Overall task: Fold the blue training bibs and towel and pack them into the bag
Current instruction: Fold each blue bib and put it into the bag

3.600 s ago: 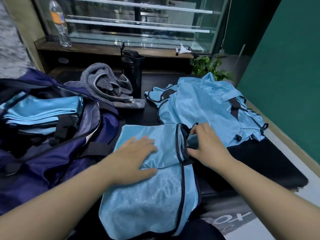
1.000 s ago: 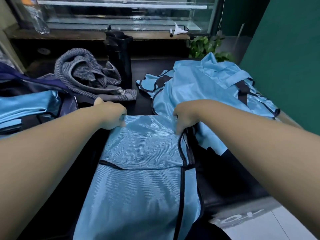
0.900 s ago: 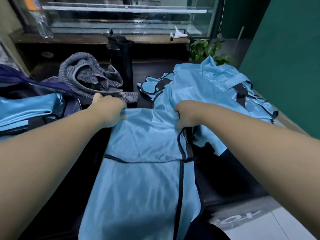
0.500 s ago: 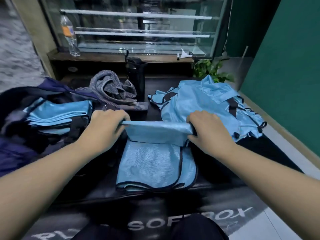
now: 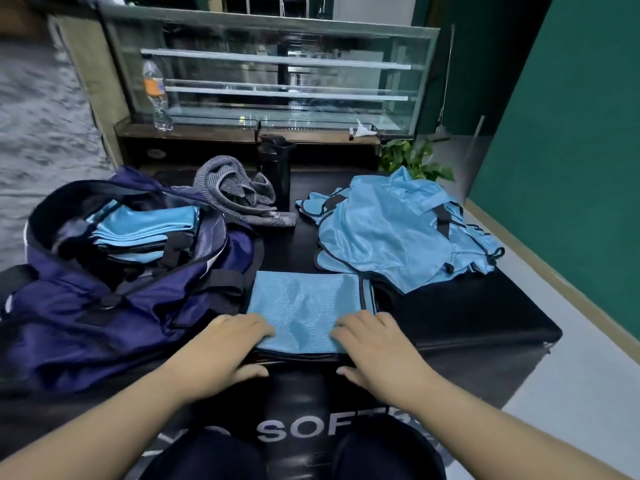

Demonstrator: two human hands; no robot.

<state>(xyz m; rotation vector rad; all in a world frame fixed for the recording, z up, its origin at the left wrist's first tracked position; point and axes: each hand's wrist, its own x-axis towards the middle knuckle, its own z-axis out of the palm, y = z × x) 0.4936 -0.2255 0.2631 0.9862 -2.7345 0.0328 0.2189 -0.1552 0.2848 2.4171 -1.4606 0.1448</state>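
Inside, bag holds folded bibs; flat hands press another bib.

Dark green wall runs along the right, with pale grey floor below it. At the back there's a glass display case on a wooden ledge, a leafy plant beside it. The black worktop looks padded.

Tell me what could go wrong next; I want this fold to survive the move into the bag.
The folded bib is slippery mesh held only at its near edge by the left hand and right hand; lifting from there could let the far layers fall open. The bag opening already holds a stack, so sliding it in may rumple both.
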